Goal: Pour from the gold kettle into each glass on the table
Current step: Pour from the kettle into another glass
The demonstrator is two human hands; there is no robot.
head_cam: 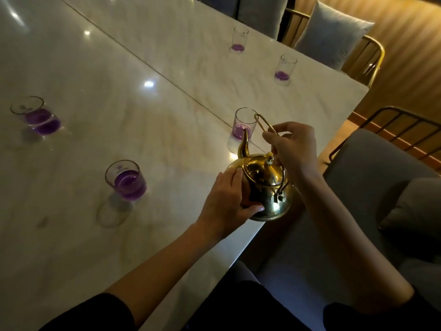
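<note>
The gold kettle (265, 187) is held at the table's right edge, with its spout pointing at a clear glass (242, 127) that has a little purple liquid at the bottom. My right hand (293, 149) grips the kettle's thin wire handle from above. My left hand (226, 204) is pressed against the kettle's left side and lid rim. Two fuller glasses of purple liquid stand at the left, the near glass (126, 181) and the far left glass (38, 118). Two glasses with little purple liquid stand at the back, one glass (239, 39) farther away and another (285, 68) closer.
The white marble table (119, 80) has a seam running diagonally. Gold-framed chairs with grey cushions (331, 32) line the right side, and one grey chair seat (372, 163) is close beside my right arm.
</note>
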